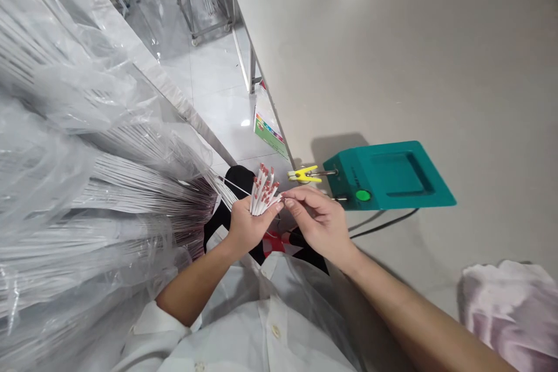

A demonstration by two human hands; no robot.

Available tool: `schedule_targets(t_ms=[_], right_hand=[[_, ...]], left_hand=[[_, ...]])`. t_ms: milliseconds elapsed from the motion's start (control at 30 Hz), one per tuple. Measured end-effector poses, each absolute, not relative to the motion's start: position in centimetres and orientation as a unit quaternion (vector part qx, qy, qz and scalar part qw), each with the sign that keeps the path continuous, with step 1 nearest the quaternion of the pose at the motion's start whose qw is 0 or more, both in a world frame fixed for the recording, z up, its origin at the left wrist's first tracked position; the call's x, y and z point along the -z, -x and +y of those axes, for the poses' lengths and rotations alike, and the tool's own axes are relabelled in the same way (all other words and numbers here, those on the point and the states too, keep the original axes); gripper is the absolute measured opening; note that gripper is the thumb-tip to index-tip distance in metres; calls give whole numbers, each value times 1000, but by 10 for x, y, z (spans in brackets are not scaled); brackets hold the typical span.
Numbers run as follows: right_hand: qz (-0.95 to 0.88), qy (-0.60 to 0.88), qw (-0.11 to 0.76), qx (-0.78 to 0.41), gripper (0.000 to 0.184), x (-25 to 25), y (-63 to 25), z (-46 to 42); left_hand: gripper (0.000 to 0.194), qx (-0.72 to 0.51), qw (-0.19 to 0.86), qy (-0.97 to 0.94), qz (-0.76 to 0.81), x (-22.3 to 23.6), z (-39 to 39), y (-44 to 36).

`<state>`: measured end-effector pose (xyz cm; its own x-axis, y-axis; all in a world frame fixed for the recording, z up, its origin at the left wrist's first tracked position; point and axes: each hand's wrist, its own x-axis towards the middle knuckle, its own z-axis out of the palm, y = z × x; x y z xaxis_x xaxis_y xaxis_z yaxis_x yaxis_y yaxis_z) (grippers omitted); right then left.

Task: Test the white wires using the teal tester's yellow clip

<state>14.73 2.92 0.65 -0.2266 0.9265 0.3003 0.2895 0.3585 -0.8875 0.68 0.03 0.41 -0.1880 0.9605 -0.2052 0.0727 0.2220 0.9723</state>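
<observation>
A pale tabletop (392,70) is spread along the right, and plastic-wrapped white wires (139,180) are massed on the left. Between them, just off the table's edge, a bundle of brown-tipped white wires (264,192) is grasped in the left hand (246,229). If that grip is loosened, wires could be dropped or the tips left uneven; if pinched too hard, a wire end could be bent. If the bundle is swung right, it could be snagged on the yellow clip (305,174) of the teal box (361,177). The left forearm is angled in from the near left, fingers wrapped around the bundle; the right hand (325,221) is reached in from the near right, a wire end apparently pinched between thumb and forefinger.
</observation>
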Motion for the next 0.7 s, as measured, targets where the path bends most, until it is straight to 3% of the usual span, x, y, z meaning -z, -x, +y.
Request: schedule_targets(t_ms=[200, 500, 700], right_hand=[[-701, 462, 423, -340, 11, -6, -144, 28], [-568, 495, 406, -518, 22, -5, -138, 28], [-560, 497, 398, -529, 23, -4, -136, 24]], left_hand=[[16, -407, 479, -455, 631, 2, -1, -3], [14, -486, 492, -395, 605, -15, 2, -11], [17, -481, 497, -360, 626, -8, -1, -12]])
